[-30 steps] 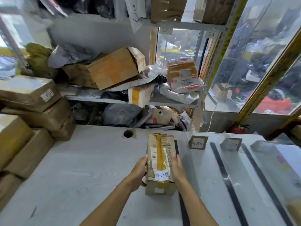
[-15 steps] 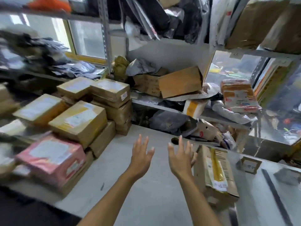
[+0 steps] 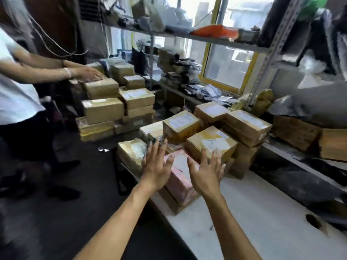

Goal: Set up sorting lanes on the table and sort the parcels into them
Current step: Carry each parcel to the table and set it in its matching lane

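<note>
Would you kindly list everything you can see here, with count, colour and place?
pink parcel: one, pink, table's near-left end, between the hands.
brown parcels: many, tan, stacked behind the pink one.
second parcel stack: many, tan, farther left.
table: one, pale grey, right foreground.
shelving: metal, grey, along the windows, cluttered with bags.
other person: one, white top, left edge, hands on the far stack.
left hand: open, over the pink parcel.
right hand: open, over the pink parcel.
</note>
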